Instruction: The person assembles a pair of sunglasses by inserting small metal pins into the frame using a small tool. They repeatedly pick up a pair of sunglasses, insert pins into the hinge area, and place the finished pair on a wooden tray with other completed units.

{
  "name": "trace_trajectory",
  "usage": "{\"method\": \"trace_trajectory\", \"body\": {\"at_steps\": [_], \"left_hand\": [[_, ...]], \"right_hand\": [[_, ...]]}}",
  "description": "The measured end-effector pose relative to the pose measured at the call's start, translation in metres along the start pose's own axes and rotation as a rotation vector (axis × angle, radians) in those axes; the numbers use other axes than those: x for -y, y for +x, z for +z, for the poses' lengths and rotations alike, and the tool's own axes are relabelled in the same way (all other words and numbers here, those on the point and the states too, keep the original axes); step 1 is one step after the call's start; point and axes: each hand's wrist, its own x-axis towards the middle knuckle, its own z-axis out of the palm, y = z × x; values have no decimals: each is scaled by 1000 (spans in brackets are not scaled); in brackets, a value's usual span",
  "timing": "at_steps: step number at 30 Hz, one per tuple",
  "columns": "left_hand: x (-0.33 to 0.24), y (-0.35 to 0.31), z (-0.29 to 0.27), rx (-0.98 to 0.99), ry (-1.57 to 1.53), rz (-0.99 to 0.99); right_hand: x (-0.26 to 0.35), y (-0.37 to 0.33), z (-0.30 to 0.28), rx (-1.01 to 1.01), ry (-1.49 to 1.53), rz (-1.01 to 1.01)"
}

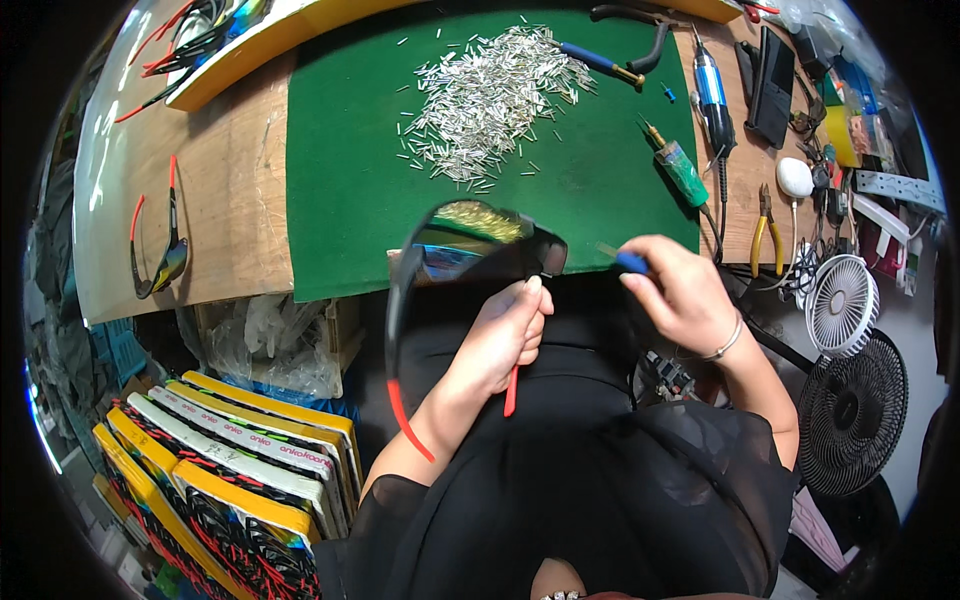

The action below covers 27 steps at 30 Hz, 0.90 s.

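My left hand (508,332) is closed around one temple of a pair of sunglasses (398,310) near its hinge, in front of my body. The frame is black with red temple tips, and the lenses have a yellow and blue mirror sheen. The other temple hangs down along my left forearm. To the right of the sunglasses, my right hand (682,292) pinches a small screwdriver (632,262) by its blue handle. Its thin shaft points left toward the hinge, apart from it. A large pile of small silvery pins (490,105) lies beyond on the green mat (345,150).
Another pair of sunglasses (165,265) lies on the wooden table at left. A blue-handled tool (600,60), a green-handled tool (682,172), a blue electric screwdriver (711,90) and yellow pliers (766,235) lie rightward. Racks of frames (250,500) stand lower left; fans (842,305) stand right.
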Motion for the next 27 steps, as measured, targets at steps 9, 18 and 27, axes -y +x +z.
{"method": "trace_trajectory", "body": {"at_steps": [9, 18, 27], "left_hand": [[14, -9, 5, -77, 469, 385], [5, -12, 10, -120, 454, 394], [-13, -18, 14, -263, 351, 337]], "right_hand": [[2, 23, 30, 92, 592, 112], [1, 23, 38, 72, 629, -10], [-30, 60, 3, -256, -30, -92]]}}
